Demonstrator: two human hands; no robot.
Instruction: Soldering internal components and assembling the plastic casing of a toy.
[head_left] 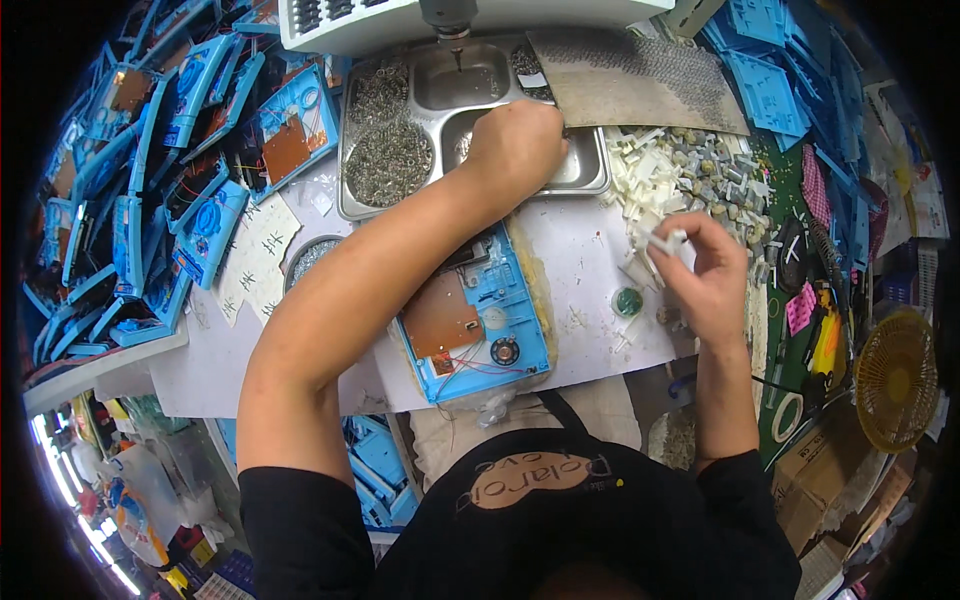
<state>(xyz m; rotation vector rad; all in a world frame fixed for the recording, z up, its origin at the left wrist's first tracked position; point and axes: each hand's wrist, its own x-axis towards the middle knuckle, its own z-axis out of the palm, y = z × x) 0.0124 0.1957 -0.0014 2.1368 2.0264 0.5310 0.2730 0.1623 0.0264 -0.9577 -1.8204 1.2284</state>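
My left hand (515, 150) is closed, knuckles up, over the lower right compartment of a steel divided tray (437, 122). Its fingertips are hidden, so I cannot make out what they hold. Between thumb and fingers, my right hand (712, 280) pinches a small white plastic piece (668, 241) beside a heap of similar white and grey pieces (650, 170). In front of me lies an open blue plastic casing (520, 345) with a brown circuit board (438, 318), thin wires and a round speaker (505, 350). My left forearm covers part of it.
Small metal parts (388, 165) fill the tray's left compartments. A machine's tip (458, 55) hangs above the tray. Blue casings (210, 230) are piled at the left, more (765, 85) at the far right. A small green round container (627, 301) stands near my right hand.
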